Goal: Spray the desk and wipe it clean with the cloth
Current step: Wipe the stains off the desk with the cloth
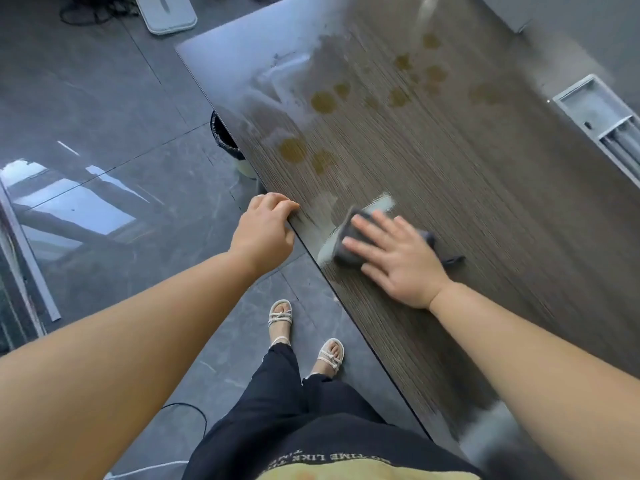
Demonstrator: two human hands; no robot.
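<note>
Pressing grey cloth (pixel 343 256) onto stained desk (pixel 450 174) with flat, spread-fingered right hand (pixel 398 261), gripping desk edge with curled left hand (pixel 266 226).

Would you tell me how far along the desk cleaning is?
Sprayed already: a wet film covers the far part of the desk. In hand: the right hand presses the grey cloth flat near the edge; the left hand grips the edge. Left: the yellowish stains beyond are unwiped.

The desk (pixel 450 209) has a dark wood-grain top, dulled by brownish spots and pale streaks at its far left. The grey cloth (pixel 349 237) looks soft, and the dark floor tiles (pixel 104 133) are glossy.
</note>
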